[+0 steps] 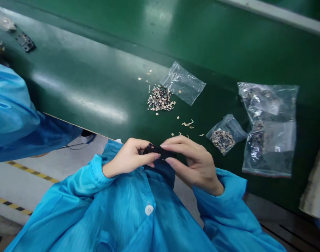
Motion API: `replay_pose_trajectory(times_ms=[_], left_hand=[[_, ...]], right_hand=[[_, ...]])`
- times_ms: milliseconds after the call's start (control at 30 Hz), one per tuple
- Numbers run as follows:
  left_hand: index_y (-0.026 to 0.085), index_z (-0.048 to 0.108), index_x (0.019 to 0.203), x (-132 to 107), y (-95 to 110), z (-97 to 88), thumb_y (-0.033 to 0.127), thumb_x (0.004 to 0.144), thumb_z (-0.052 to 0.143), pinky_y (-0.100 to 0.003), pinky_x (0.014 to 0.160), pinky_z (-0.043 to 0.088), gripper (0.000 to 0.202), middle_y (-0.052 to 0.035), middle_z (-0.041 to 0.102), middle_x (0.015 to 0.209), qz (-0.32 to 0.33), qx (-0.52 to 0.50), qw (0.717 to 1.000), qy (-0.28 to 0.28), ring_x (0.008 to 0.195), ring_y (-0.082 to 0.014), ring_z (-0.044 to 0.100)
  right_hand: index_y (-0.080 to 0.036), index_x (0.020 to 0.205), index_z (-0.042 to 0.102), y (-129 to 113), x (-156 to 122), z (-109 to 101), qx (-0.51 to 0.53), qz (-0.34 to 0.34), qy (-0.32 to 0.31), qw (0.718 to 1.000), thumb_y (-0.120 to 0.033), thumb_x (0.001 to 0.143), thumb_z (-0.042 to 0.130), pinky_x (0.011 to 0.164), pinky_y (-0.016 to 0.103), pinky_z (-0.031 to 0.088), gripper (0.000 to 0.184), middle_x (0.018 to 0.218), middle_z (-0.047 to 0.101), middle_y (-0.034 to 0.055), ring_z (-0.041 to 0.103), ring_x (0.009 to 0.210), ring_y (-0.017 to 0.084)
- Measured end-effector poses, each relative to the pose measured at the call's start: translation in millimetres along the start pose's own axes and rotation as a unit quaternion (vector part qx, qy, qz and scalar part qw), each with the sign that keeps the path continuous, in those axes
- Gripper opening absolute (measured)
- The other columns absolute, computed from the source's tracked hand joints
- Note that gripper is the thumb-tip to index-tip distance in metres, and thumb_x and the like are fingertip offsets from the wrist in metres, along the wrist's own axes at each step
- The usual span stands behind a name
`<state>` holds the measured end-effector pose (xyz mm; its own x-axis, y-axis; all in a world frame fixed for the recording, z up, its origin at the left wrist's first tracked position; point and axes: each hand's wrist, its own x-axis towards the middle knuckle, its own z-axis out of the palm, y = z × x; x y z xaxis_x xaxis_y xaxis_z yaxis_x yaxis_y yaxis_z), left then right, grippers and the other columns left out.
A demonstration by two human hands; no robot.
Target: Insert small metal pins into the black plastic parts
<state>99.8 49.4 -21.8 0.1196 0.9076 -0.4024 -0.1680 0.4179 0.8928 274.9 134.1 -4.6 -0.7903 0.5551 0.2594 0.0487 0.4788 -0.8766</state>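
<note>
A small flat black part (155,149) with holes in it is held in front of my body, near the table edge. My left hand (130,157) pinches its left end, thumb on top and fingers beneath. At the other end, my right hand (195,159) has its index fingertip at the upper edge and its thumb at the lower edge. Whether a tiny piece sits between those right fingertips cannot be made out. Beyond my hands, a pile of small beige and dark metal pieces (161,99) lies on the green table (102,84), with several loose ones scattered closer to me.
Beside the pile lies a clear zip bag (187,84). Further right are a small bag of pieces (224,138) and a larger clear bag (270,133) with contents. A co-worker's blue sleeve (12,101) is at left, below a dark part (25,42) on the table.
</note>
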Motion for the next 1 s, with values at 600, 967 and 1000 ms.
replay_pose_trajectory(times_ms=[600,967,1000], left_hand=[[0.016,0.069,0.103,-2,5,-10.6,0.024,0.08,0.068,-0.026,0.079,0.057,0.025,-0.0073,0.073,0.1,0.233,0.195,0.949,0.086,0.086,-0.0164,0.069],[0.015,0.07,0.086,6,10,-16.1,0.019,0.085,0.064,-0.017,0.057,0.054,0.007,-0.0036,0.073,0.076,0.243,0.219,0.939,0.106,0.063,-0.0111,0.067],[0.015,0.07,0.087,5,10,-17.4,0.017,0.087,0.062,-0.019,0.061,0.055,0.008,-0.0047,0.073,0.08,0.286,0.264,0.916,0.096,0.068,-0.012,0.068]], right_hand=[[-0.02,0.11,0.065,1,-4,-2,-0.04,0.084,0.014,0.996,-0.013,0.088,0.062,0.069,0.026,0.061,0.024,0.095,0.074,0.0045,0.072,0.081,0.018],[-0.016,0.105,0.066,9,-2,7,0.253,0.258,0.004,0.932,-0.022,0.079,0.069,0.059,0.022,0.059,0.026,0.083,0.072,0.0028,0.07,0.071,0.015],[-0.015,0.102,0.067,10,-3,8,0.274,0.273,0.008,0.922,-0.023,0.079,0.069,0.057,0.022,0.059,0.024,0.082,0.071,0.0028,0.069,0.069,0.015]])
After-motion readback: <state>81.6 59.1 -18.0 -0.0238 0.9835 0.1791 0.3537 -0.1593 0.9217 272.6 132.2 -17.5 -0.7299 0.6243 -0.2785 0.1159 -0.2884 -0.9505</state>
